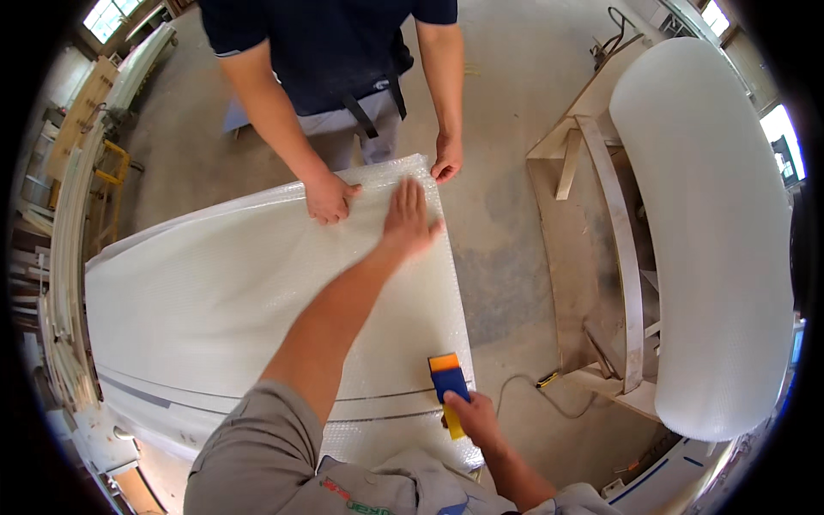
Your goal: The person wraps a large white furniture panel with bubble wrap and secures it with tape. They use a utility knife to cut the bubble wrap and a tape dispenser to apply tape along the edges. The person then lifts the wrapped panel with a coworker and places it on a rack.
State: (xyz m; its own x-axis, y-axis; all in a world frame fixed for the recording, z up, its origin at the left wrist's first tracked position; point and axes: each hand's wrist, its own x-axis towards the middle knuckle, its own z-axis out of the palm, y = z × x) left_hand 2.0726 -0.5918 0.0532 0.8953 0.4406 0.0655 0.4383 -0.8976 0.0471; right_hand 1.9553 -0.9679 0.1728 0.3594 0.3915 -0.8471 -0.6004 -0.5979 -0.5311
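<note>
One large flat panel wrapped in whitish bubble film (232,300) spans the middle, a strip of grey concrete floor (502,292) separating its right edge from a pale curved wooden frame (630,257). The left grip (410,219), spread with fingers extended, is near the far right corner beside a co-worker's hands (329,199); the right grip (474,418) pinches an orange, blue and yellow rectangular block (448,376) by that edge's near end.

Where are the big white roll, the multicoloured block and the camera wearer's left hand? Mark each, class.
Big white roll (714,240), head view: middle of its curved side.
Multicoloured block (449,381), head view: its blue section.
Camera wearer's left hand (409,221), head view: back of the hand.
</note>
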